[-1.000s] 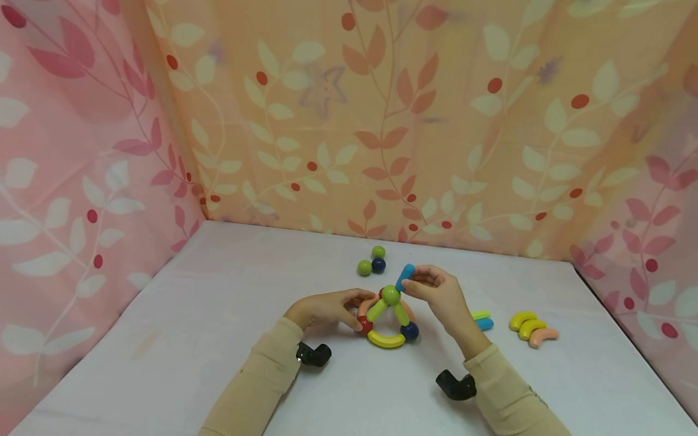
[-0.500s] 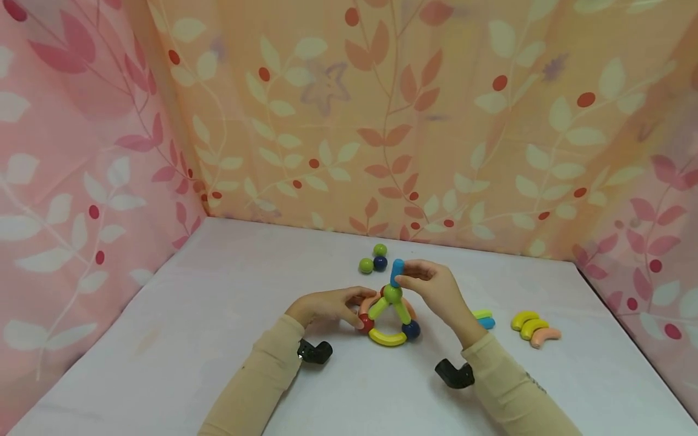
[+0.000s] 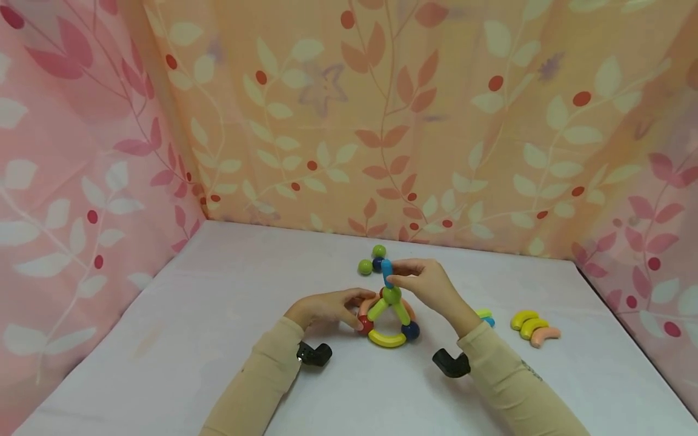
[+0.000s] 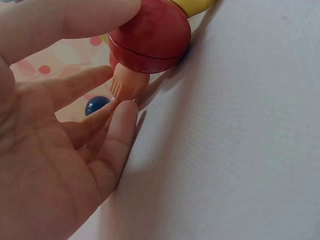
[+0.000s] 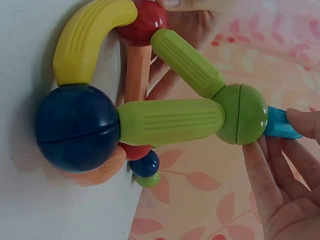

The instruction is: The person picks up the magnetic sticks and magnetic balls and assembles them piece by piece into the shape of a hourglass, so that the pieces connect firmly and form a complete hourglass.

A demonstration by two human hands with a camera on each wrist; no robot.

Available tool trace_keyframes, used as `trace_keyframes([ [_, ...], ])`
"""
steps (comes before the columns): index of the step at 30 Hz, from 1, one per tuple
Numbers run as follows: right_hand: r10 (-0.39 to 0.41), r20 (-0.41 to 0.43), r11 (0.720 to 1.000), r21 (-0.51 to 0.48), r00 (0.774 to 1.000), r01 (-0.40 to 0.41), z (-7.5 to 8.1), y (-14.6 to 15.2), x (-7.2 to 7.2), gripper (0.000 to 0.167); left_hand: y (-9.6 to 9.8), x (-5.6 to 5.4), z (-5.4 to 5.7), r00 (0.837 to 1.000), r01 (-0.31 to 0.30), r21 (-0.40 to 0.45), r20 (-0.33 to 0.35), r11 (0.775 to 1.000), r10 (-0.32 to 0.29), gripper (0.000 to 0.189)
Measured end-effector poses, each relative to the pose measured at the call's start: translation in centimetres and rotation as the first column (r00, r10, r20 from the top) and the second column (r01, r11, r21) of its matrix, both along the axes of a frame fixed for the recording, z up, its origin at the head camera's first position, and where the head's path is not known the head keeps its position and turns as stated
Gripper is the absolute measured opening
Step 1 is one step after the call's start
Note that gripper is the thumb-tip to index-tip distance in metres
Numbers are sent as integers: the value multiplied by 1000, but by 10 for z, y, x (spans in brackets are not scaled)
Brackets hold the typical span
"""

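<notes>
A frame of toy building sticks and balls stands on the table before me. Its base has a red ball (image 4: pixel 155 37), a navy ball (image 5: pixel 77 127), a yellow curved stick (image 3: pixel 387 340) and peach curved sticks (image 4: pixel 129 84). Two light green sticks (image 5: pixel 172 121) slope up to a green ball (image 3: pixel 391 295). My right hand (image 3: pixel 428 287) pinches a blue stick (image 3: pixel 387 274), which stands nearly upright on that ball, touching it. At the frame's left side my left hand (image 3: pixel 329 309) holds the red ball, thumb on it, fingertips at the peach stick below.
Behind the frame lie two green balls (image 3: pixel 365 267) and a navy ball (image 3: pixel 377 264). To the right are two yellow curved sticks (image 3: pixel 525 320) and a peach one (image 3: pixel 545 336). Green and blue sticks (image 3: pixel 483 313) lie partly behind my right forearm. Patterned curtains (image 3: pixel 327 121) surround the table.
My right hand has moved left with the blue stick, from beside the green ball to on top of it. The stick has swung from a rightward lean to nearly upright. The left hand stays put.
</notes>
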State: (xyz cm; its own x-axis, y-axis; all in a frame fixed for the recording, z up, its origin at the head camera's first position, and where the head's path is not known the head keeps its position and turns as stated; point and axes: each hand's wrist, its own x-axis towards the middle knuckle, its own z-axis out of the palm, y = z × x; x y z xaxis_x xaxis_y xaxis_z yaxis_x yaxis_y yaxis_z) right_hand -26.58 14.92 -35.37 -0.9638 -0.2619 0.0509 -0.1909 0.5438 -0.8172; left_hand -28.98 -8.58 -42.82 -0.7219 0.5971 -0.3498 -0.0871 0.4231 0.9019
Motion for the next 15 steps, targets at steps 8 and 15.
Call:
trace_keyframes([
  [8,23,44,1000,-6,999,-23,-2,17,2,45,0,0,-1,1000,-2,-6,-5,1000,2,75],
  [15,-84,116,996,46,990,79,-14,83,4,50,1,1,-3,1000,-11,12,14,1000,11,75],
])
